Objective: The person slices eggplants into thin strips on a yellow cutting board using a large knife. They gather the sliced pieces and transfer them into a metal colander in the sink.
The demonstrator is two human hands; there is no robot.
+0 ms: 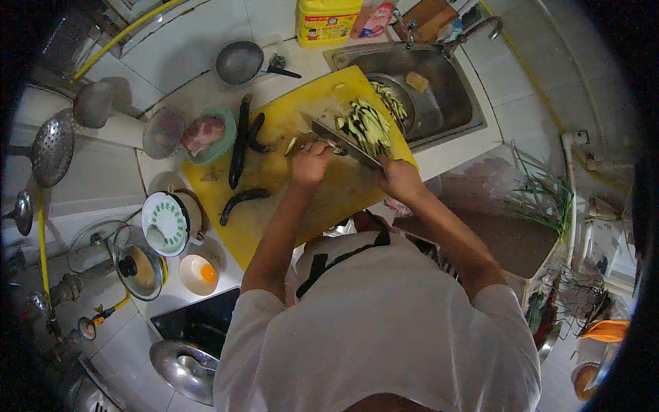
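My right hand point(401, 177) grips a kitchen knife point(346, 143), whose blade slants across the yellow cutting board point(355, 193). Fingers curled, my left hand point(311, 162) holds a small eggplant piece point(339, 150) against the board, close beside the blade. A pale eggplant slice point(291, 146) lies just left of those fingers. Beyond the knife is a pile of cut eggplant strips point(368, 123). On the board's left side rest a long dark eggplant point(240, 144), a curved one point(255, 135) and another curved one point(242, 201) nearer me.
A metal bowl point(411, 110) of eggplant strips sits in the steel sink point(466, 103), partly under the board's corner. Raw meat point(203, 135) lies in a green bowl point(226, 147). Nearby are a small pan point(239, 63), an enamel pot point(193, 211) and a bowl with egg yolk point(207, 273).
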